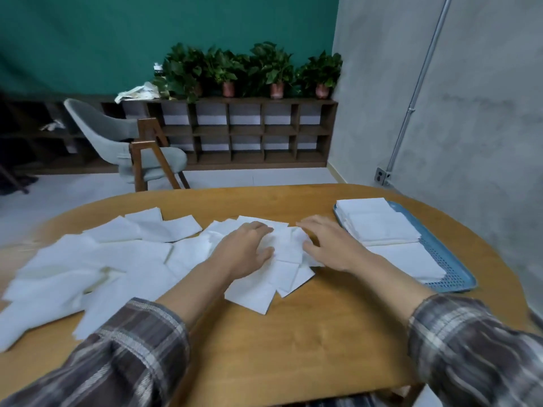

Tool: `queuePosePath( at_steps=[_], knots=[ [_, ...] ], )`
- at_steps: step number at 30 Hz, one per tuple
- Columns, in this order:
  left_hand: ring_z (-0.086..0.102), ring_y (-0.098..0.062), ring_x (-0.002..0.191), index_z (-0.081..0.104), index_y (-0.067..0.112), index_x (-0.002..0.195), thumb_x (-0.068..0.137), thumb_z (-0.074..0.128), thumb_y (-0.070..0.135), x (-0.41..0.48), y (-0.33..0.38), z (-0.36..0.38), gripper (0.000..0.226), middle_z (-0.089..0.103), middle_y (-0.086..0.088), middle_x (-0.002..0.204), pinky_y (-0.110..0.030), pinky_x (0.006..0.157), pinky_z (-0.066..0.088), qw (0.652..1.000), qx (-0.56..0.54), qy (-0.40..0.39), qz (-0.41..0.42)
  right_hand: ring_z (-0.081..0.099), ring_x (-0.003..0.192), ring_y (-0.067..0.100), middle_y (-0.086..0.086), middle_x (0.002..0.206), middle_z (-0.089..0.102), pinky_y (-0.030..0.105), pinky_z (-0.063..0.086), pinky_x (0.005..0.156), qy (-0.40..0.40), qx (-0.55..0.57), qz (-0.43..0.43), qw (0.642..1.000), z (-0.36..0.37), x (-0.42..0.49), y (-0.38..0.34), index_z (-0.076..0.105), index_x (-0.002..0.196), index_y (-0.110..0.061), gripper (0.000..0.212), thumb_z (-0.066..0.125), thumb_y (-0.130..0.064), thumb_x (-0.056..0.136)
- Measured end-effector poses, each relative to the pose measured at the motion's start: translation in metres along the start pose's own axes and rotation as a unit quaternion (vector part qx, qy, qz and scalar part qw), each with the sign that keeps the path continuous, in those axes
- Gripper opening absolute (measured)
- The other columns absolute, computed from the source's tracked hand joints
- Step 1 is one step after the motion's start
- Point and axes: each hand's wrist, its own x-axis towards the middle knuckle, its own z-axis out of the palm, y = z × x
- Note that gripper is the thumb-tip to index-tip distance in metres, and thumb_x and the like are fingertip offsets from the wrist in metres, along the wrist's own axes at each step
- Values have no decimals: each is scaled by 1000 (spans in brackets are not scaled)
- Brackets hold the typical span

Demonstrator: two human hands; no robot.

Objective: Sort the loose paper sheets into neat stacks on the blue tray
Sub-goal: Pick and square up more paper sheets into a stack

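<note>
- The blue tray [458, 268] lies at the right end of the wooden table [308, 333]. Its long right rim runs close to the table's curved edge, and a grey wall [470, 113] stands beyond.
- On the tray we see three neat stacks [382, 230] of white sheets in a row from far to near. A strip of the tray's perforated floor shows along their right side.
- Just left of the tray's left rim, our right hand [329, 245] hangs palm down. Its fingers [308, 223] are spread and nearly straight, and the thumb touches the edge of a small pile [286, 251]. It grips nothing that we can make out.
- Further left of the tray, our left hand [246, 248] lies flat on that same pile. Its fingers [261, 227] are spread and pressing down, curled round nothing.
- The loose paper sheets [117, 259] spread well away from the tray, overlapping at all angles as far as the table's left edge, where some are blurred.
- Bare wood shows on the near side of the tray, between both sleeves, and in a band along the table's far edge.
- Behind the table, far from the tray, stand a grey chair [117, 136], a low wooden shelf unit [249, 133] and potted plants [273, 71].
</note>
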Motion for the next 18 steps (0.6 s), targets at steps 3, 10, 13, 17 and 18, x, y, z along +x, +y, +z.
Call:
queuePosePath(
  at_steps=[3,10,13,17,18],
  knots=[
    [54,-15,130,64,26,138,99,67,36,-28,-30,6,41,58,9,142,-36,100,51,999,-34,36,-12,50,131,17,-6,139,57,40,45,108,37,32,-1,999,28,8,-24,64,141,-23,44,64,-25,98],
    [59,-3,118,70,31,127,92,67,45,-44,-56,40,38,63,18,124,-36,96,54,979,-158,127,-16,57,124,11,-12,129,65,34,48,104,72,91,-1,993,69,7,-41,71,132,-26,46,77,-32,87],
    [56,-9,115,72,32,127,93,76,33,-36,-58,48,34,58,13,129,-33,95,48,972,-157,175,2,59,121,12,-12,125,67,35,49,102,95,95,-15,991,73,10,-35,74,128,-25,40,78,-29,88],
    [57,-18,101,80,25,110,89,83,18,-23,-56,51,23,59,2,130,-42,88,53,964,-134,222,63,66,113,11,-13,116,75,34,52,98,138,83,-58,985,78,13,-29,81,110,-24,20,80,-23,90],
    [58,-20,100,81,23,106,89,83,18,-20,-56,52,18,60,0,128,-44,86,54,961,-133,231,70,67,111,10,-13,114,76,32,52,97,156,86,-64,982,80,13,-28,82,106,-23,16,80,-20,91]
  ],
)
